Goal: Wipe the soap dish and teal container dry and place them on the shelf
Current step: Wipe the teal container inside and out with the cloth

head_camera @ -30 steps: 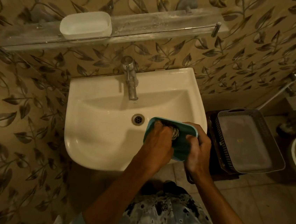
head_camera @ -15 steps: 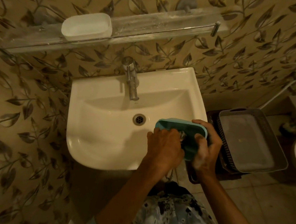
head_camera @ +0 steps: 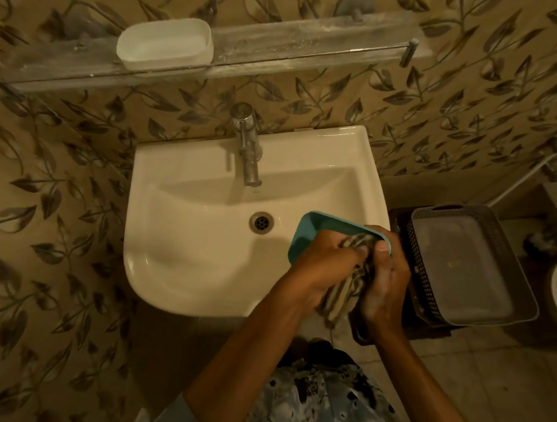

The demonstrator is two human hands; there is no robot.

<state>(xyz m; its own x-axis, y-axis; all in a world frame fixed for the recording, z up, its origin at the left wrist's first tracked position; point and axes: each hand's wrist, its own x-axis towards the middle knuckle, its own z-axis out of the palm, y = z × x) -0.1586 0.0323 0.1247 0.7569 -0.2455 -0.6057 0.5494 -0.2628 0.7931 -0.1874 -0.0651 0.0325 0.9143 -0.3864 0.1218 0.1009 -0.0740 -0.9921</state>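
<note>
Sitting tilted over the right rim of the sink (head_camera: pixel 195 271), the teal container (head_camera: pixel 305 237) is gripped by the right hand (head_camera: pixel 386 284), thumb curled over its edge. The left hand (head_camera: pixel 316 266) clutches a striped cloth (head_camera: pixel 348 287) bunched into it. The white soap dish (head_camera: pixel 165 44) rests on the shelf (head_camera: pixel 305 41) above the tap (head_camera: pixel 249 152).

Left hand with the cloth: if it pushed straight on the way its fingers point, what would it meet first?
Probably the inside wall of the teal container: the left hand presses the striped cloth into it, aimed toward the rim the right hand grips. Depth is unclear.
</note>
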